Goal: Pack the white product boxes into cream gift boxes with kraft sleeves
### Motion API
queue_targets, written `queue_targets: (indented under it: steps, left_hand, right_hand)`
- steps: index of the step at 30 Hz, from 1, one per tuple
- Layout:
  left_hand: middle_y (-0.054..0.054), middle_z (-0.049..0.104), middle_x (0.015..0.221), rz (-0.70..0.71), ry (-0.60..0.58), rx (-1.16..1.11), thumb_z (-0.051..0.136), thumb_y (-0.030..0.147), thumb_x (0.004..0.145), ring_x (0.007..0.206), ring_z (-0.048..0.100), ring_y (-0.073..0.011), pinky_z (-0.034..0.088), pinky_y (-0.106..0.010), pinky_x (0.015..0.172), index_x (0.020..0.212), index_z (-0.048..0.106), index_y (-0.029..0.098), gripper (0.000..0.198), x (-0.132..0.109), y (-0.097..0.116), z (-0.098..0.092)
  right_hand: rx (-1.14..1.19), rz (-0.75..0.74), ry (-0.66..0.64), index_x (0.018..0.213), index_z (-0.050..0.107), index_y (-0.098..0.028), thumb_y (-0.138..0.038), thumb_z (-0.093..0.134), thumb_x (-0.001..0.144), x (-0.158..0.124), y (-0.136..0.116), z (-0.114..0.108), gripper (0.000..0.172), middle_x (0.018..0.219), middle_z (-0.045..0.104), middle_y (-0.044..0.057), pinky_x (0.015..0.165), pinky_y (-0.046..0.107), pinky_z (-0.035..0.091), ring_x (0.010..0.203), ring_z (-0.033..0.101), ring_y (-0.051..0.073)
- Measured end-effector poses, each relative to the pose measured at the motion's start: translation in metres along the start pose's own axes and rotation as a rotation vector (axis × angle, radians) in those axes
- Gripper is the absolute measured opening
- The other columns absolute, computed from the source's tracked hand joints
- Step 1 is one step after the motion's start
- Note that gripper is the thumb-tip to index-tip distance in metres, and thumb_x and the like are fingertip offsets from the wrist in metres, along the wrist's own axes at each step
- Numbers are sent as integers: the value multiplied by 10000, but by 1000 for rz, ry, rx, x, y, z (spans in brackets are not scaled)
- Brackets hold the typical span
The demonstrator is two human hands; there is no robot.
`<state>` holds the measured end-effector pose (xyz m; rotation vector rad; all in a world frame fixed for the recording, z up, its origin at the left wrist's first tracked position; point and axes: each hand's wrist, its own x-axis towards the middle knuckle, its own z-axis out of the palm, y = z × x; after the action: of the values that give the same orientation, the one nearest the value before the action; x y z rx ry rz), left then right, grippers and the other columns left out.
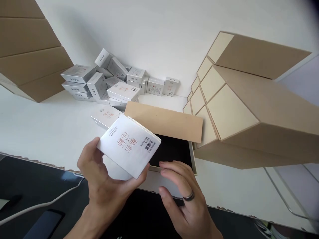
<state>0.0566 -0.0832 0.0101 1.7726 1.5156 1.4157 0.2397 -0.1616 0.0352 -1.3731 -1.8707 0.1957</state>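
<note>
White carton (129, 145) in left hand (106, 182), raised over the table's near edge; right hand (185, 196) free.
Left: grip spread wide across the carton, thumb at the near-right edge, finger at the left edge, printed face up and tilted. Right: fingers loosely curled, thumb apart, nothing held, just in front of the open box (193, 157) with its black inside; tan panel (165, 121) slants across the box's far part. More cartons (79, 71) heaped beyond, to the left. Handling (judged): light, thin card, fairly stiff along the edges, broad face likely to dent under a press; smooth finish may slip a little. Best hold: two opposite edges, gentle squeeze, fingers off the middle. Contents not visible; weight unconfirmed.
</note>
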Motion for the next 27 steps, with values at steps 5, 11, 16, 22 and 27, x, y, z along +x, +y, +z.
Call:
queue_targets:
  steps: [5, 11, 16, 22, 27]
  left_hand:
    - [-160, 338, 1387, 259, 84, 71, 902, 382, 609, 1293, 462, -362, 495, -543, 1034, 1503, 272, 228, 1104, 15, 3, 7]
    - [-188, 336, 1385, 185, 72, 6, 905, 384, 603, 1282, 487, -378, 519, -561, 990, 1460, 285, 199, 1074, 6, 6, 7]
    - [-173, 382, 1373, -11, 21, -122, 902, 401, 601, 1325, 479, -383, 502, -582, 1030, 1421, 264, 236, 1052, -2, 12, 5]
    - [-180, 359, 1430, -107, -26, -198, 899, 420, 603, 1343, 474, -393, 505, -602, 1028, 1432, 253, 273, 1061, -9, 9, -1]
    - [-171, 317, 1452, -83, -4, -17, 891, 445, 596, 1354, 443, -408, 467, -630, 1060, 1481, 259, 275, 1101, -19, 8, -12]
  right_hand:
    - [-46, -27, 99, 1233, 538, -169, -46, 595, 883, 7, -6, 2, 375, 1194, 652, 85, 1032, 384, 504, 1169, 587, 176]
    - [-139, 42, 151, 1515, 259, -129, -102, 642, 899, 31, -8, 17, 726, 1516, 428, 181, 1173, 432, 433, 1435, 410, 229]
    - [-88, -2, 174, 1563, 142, -159, -151, 654, 881, 47, -5, 34, 852, 1517, 415, 187, 1159, 468, 455, 1425, 424, 252]
    - [-103, 96, 221, 1531, 286, -209, -189, 702, 839, 39, -2, 21, 808, 1448, 505, 142, 1120, 465, 485, 1344, 507, 271]
    - [-86, 262, 208, 1503, 352, -277, -280, 742, 845, 11, 5, -13, 765, 1459, 511, 98, 1104, 441, 502, 1327, 531, 276]
